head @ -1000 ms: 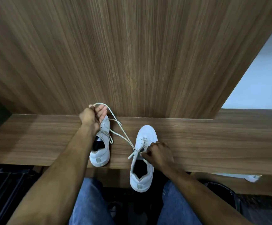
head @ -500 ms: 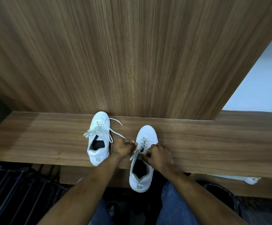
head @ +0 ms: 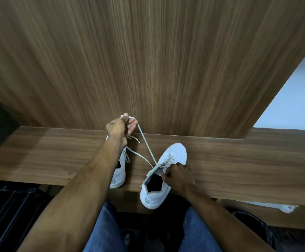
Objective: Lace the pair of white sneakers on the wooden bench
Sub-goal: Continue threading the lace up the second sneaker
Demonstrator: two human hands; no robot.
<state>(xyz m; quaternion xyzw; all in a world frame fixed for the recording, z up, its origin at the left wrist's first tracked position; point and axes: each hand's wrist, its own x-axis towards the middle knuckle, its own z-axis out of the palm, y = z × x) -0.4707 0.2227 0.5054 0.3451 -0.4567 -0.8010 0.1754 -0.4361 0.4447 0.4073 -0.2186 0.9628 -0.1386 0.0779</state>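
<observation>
Two white sneakers stand on the wooden bench (head: 239,166). The right sneaker (head: 173,157) points toward the back panel, its heel hanging over the front edge. My right hand (head: 177,176) grips its upper by the eyelets. A white lace (head: 147,144) runs taut from those eyelets up and left to my left hand (head: 121,127), which pinches the lace end, raised near the panel. The left sneaker (head: 119,176) is mostly hidden under my left forearm; its loose lace ends trail beside it.
A tall wooden panel (head: 148,60) rises right behind the bench. A black rack (head: 11,206) sits below on the left. My knees in blue jeans (head: 104,231) are under the bench edge. Another white shoe (head: 286,208) lies below on the right.
My left hand has gone from beside the right sneaker's eyelets up and back toward the panel, drawing the lace out taut. My right hand has stayed on the sneaker.
</observation>
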